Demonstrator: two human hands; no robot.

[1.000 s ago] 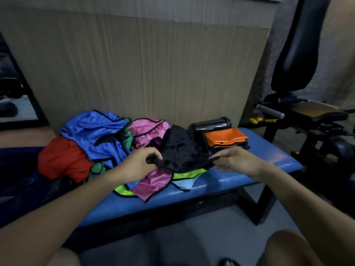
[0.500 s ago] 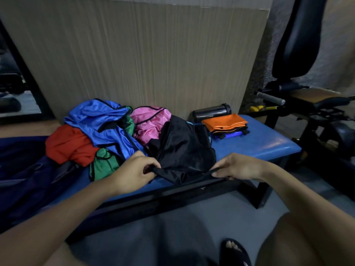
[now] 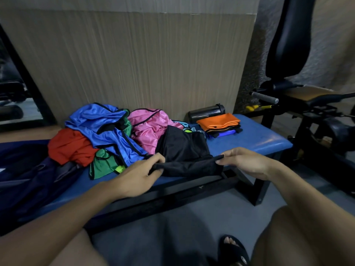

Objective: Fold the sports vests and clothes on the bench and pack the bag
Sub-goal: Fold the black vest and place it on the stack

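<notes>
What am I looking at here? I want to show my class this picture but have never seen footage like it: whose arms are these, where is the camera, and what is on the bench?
No machine here: a person wears a camera on the head, looking forward and down, so the arms are their own. The left hand and right hand each pinch one end of a black garment, stretched along the front edge of a blue padded bench. Behind it lies an unfolded heap: a blue vest, a pink vest, a red garment and a green vest. At the right sit a folded stack topped in orange and a dark bottle on its side.
</notes>
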